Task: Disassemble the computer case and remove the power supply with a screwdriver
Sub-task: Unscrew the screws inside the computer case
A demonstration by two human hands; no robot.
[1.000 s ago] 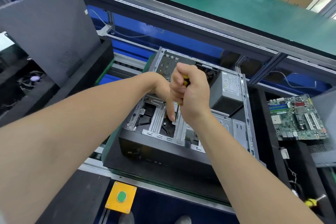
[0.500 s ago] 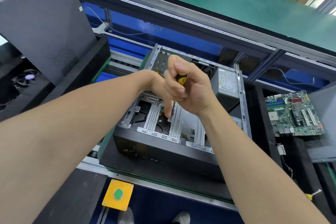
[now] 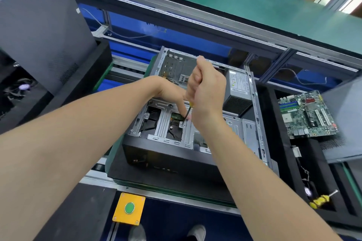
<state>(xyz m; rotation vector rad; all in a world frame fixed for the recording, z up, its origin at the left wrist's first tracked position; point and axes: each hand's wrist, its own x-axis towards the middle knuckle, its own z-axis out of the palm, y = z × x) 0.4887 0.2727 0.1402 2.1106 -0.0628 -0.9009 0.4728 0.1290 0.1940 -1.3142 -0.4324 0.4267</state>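
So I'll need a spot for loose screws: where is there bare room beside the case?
Bare: the black mat strip in front of the computer case, and the black pad left of the yellow button box. Crowded: the right tray, holding motherboard, cables and a spare screwdriver.

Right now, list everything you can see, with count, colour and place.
case: one, black and silver, centre, open side up
power supply: one, grey, case's far right corner
screwdriver: one, yellow-black handle, tip on a bracket screw
spare screwdriver: one, yellow, lower right
motherboard: one, green, right of case
panels: two, grey, far left and far right
button box: one, yellow with green button, bottom edge
left hand: one, finger beside the screwdriver tip
right hand: one, grips the screwdriver handle
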